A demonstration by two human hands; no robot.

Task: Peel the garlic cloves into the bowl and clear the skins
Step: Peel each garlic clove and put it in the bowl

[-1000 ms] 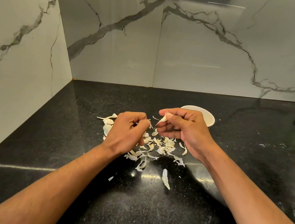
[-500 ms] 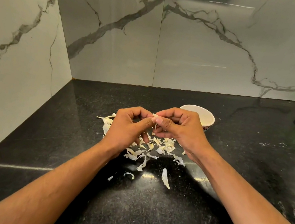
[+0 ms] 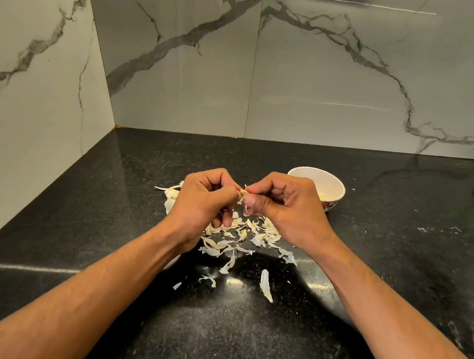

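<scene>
Both hands closed in since 1 s ago: left hand (image 3: pixel 203 205) & right hand (image 3: pixel 284 209) pinch one garlic clove (image 3: pixel 243 193) above skins (image 3: pixel 238 236) on counter (image 3: pixel 374 249), near bowl (image 3: pixel 335 184). Clove small, light, slippery; skin papery, best pinched at tip.

The left hand (image 3: pixel 203 202) has closed in to meet the right hand (image 3: pixel 284 206), both pinching the garlic clove (image 3: pixel 243 193).

left hand (image 3: pixel 203 202) curled grip | right hand (image 3: pixel 284 209) curled grip (fingertips meeting)

Garlic clove (image 3: pixel 243 193) pinched mid-air — skins (image 3: pixel 246 235) scattered below, bowl (image 3: pixel 332 185) behind.
</scene>
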